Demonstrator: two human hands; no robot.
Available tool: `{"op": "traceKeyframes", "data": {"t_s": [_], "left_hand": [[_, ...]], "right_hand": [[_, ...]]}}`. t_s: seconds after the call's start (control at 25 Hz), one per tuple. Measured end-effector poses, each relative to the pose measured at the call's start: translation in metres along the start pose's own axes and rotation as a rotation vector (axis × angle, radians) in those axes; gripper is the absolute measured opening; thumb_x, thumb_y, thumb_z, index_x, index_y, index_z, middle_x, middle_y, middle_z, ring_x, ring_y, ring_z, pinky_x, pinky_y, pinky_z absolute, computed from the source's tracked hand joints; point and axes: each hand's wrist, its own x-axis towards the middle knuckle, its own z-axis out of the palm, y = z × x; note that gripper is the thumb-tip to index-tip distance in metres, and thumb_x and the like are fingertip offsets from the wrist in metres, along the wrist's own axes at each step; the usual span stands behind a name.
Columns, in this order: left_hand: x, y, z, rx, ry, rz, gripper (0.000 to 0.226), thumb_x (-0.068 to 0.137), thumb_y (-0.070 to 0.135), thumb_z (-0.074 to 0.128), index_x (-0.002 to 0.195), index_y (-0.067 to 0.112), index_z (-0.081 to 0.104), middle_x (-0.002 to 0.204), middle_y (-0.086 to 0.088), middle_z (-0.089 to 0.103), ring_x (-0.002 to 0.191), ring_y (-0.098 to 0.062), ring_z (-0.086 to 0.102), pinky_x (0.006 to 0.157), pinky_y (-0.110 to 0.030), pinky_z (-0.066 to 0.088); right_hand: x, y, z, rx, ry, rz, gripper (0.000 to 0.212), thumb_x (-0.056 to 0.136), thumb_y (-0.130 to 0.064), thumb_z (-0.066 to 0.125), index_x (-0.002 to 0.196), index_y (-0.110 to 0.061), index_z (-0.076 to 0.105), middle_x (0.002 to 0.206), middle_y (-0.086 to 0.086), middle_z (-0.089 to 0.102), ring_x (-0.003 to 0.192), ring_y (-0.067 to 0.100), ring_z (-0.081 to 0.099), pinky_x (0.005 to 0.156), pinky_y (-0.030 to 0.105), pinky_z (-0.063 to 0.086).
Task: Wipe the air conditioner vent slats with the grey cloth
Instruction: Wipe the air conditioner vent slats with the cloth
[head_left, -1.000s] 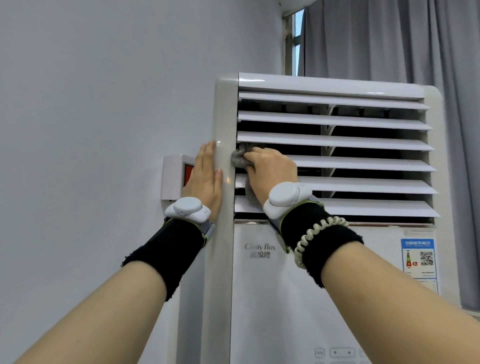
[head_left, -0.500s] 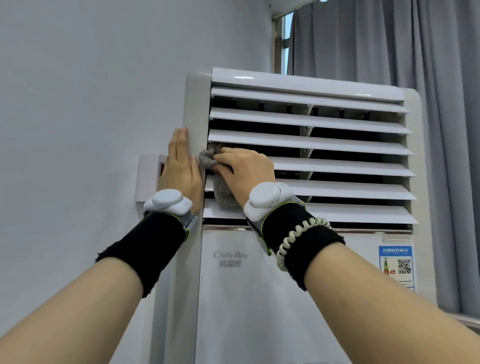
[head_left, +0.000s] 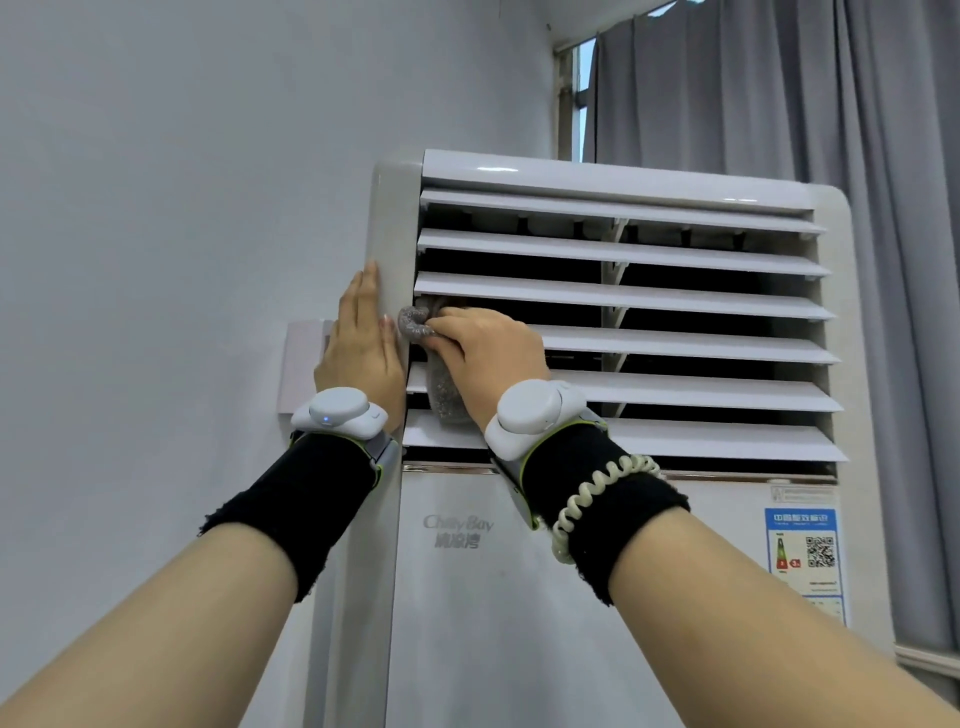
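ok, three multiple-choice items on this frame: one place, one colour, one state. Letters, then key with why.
1. Where is the grey cloth?
A. at the left end of the vent slats, under the right hand
B. on the floor
C. in a bucket

2. What colour are the wristbands?
A. red
B. black
C. yellow

3. How is the left hand?
A. clenched in a fist
B. gripping the cloth
C. flat, fingers straight, against the air conditioner's side

Key:
1 A: the cloth bunches out beside the right hand at the slats' left end.
2 B: both bands are black.
3 C: its palm lies on the side panel and holds nothing.
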Motion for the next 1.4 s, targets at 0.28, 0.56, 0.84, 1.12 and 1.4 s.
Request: {"op": "traceKeyframes", "data": {"t_s": [0.28,0.56,0.84,1.12,1.4], "left_hand": [[0.001,0.002,-0.002,0.016,-0.036,-0.013,0.049,0.099,0.018,0.029,0.146,0.023,0.016,0.152,-0.002,0.028,0.124,-0.03,0.046,0.089,-0.049,0.049],[0.001,-0.001,0.002,0.027,-0.007,0.005,0.05,0.098,0.017,0.031,0.146,0.023,0.018,0.15,-0.003,0.033,0.122,-0.03,0.048,0.078,-0.044,0.05],[0.001,-0.001,0.0,0.041,-0.01,0.025,0.049,0.099,0.017,0.029,0.146,0.022,0.016,0.15,-0.003,0.031,0.121,-0.028,0.049,0.08,-0.039,0.049],[0.001,-0.001,0.0,0.04,-0.015,0.01,0.05,0.099,0.017,0.029,0.146,0.022,0.016,0.151,-0.001,0.031,0.123,-0.026,0.047,0.078,-0.044,0.053],[0.001,0.0,-0.001,0.026,-0.023,-0.007,0.05,0.098,0.018,0.03,0.146,0.025,0.017,0.151,0.001,0.031,0.124,-0.026,0.047,0.079,-0.046,0.052]], "right_hand": [[-0.011,0.001,-0.013,0.469,0.231,0.124,0.022,0.092,-0.021,0.057,0.095,-0.006,0.073,0.09,0.017,0.075,0.089,0.035,0.064,0.077,0.043,0.05],[-0.005,0.003,-0.035,0.688,0.502,0.225,0.014,0.087,-0.016,0.064,0.086,-0.008,0.075,0.076,0.01,0.076,0.068,0.02,0.065,0.065,0.028,0.049],[0.031,0.036,-0.059,0.723,0.756,0.539,0.019,0.084,-0.02,0.063,0.076,-0.005,0.072,0.05,-0.006,0.05,0.052,0.008,0.04,0.054,0.021,0.031],[0.049,0.039,-0.059,0.307,0.756,0.408,0.013,0.084,-0.002,0.054,0.093,-0.008,0.061,0.098,0.01,0.06,0.093,0.028,0.057,0.06,0.016,0.025],[0.035,0.005,-0.007,0.023,0.399,0.066,0.022,0.081,0.004,0.047,0.1,-0.002,0.056,0.105,0.016,0.058,0.096,0.033,0.053,0.082,0.04,0.045]]}}
